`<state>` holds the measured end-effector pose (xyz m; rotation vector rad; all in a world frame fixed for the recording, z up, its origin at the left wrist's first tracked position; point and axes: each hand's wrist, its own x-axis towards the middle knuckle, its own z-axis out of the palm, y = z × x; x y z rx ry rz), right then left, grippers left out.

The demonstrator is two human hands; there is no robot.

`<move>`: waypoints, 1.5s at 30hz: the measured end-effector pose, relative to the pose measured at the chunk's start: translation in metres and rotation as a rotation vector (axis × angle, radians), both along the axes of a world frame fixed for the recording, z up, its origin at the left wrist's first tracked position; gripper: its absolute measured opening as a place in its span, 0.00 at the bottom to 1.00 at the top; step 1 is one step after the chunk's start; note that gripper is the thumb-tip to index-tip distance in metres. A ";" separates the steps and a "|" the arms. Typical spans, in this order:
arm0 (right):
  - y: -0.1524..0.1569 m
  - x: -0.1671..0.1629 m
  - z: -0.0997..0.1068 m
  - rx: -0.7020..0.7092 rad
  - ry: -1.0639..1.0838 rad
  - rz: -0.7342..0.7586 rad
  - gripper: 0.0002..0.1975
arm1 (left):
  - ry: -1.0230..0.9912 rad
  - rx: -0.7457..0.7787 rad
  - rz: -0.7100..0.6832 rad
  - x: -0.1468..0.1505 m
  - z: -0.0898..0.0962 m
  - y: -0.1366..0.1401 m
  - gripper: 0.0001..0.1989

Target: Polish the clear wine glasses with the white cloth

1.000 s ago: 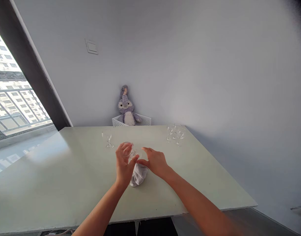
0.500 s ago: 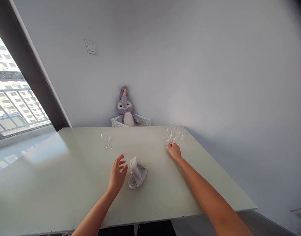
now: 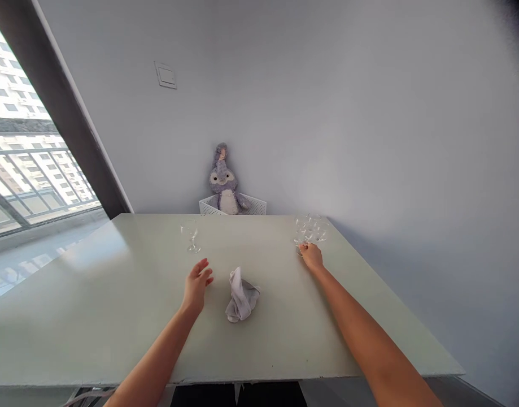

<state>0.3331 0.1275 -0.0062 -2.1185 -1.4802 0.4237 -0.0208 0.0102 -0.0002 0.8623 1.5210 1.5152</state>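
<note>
My right hand (image 3: 312,258) is at the far right of the table, with its fingers closed around the lower part of a clear stemmed glass (image 3: 299,239). The fingers partly hide that glass. It stands at the front of a cluster of several similar glasses (image 3: 321,230). My left hand (image 3: 195,287) hovers over the table with its fingers apart and nothing in them. Beyond it a single stemmed glass (image 3: 191,233) stands upright. A crumpled grey cloth (image 3: 242,297) lies to the right of my left hand, not touching it.
The pale table (image 3: 127,316) meets the wall at the back. Behind its far edge, a purple plush toy (image 3: 226,186) sits in a white perforated basket (image 3: 254,205). On the left is a window (image 3: 34,147); a light switch (image 3: 166,75) is on the wall.
My left hand has moved left and a little forward, away from the cloth and towards the single glass. My right hand stays at the cluster. The view has shifted slightly.
</note>
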 end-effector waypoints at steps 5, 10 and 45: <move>-0.030 0.002 0.001 0.002 0.043 0.010 0.14 | -0.132 0.009 0.209 -0.025 0.012 0.044 0.23; -0.083 -0.041 0.009 0.095 0.048 0.185 0.10 | -0.157 0.024 0.182 -0.039 0.022 0.076 0.20; -0.155 -0.176 0.074 0.310 0.637 0.743 0.23 | 0.889 0.182 -0.134 0.053 0.039 -0.012 0.20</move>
